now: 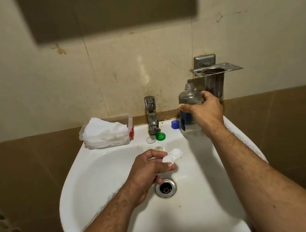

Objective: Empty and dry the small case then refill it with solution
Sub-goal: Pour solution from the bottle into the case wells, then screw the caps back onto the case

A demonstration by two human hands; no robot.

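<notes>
Counted around the tap [151, 114]: one small white case [172, 155] with two round wells, three loose caps, one clear bottle [188, 109], one tub of tissues [108, 133], and two hands. The case is held over the sink [97, 178] basin, in front of the tap and just behind the drain [166, 188]; the left hand [149, 169] holds it, its fingers [169, 167] curled beneath the nearer well and the thumb above, while the farther well juts out free. Whether either well holds liquid is hard to make out. The right hand [205, 109] grips the bottle to the right of the tap, on the sink's back rim, with fingers and thumb wrapped round its shoulder; the bottle's neck is open, and the hand covers part of the dark blue label. Of the caps, a white cap [150, 139] and a green cap [160, 136] lie side by side just in front of the tap's base, and a blue cap [175, 124] sits between the tap and the bottle. The tissue tub stands to the left of the tap, a red catch showing at its end. A metal wall holder [216, 69] hangs above and right of the tap, partly behind the bottle. Both forearms cross the basin's near edge, and the right one hides part of the rim.
</notes>
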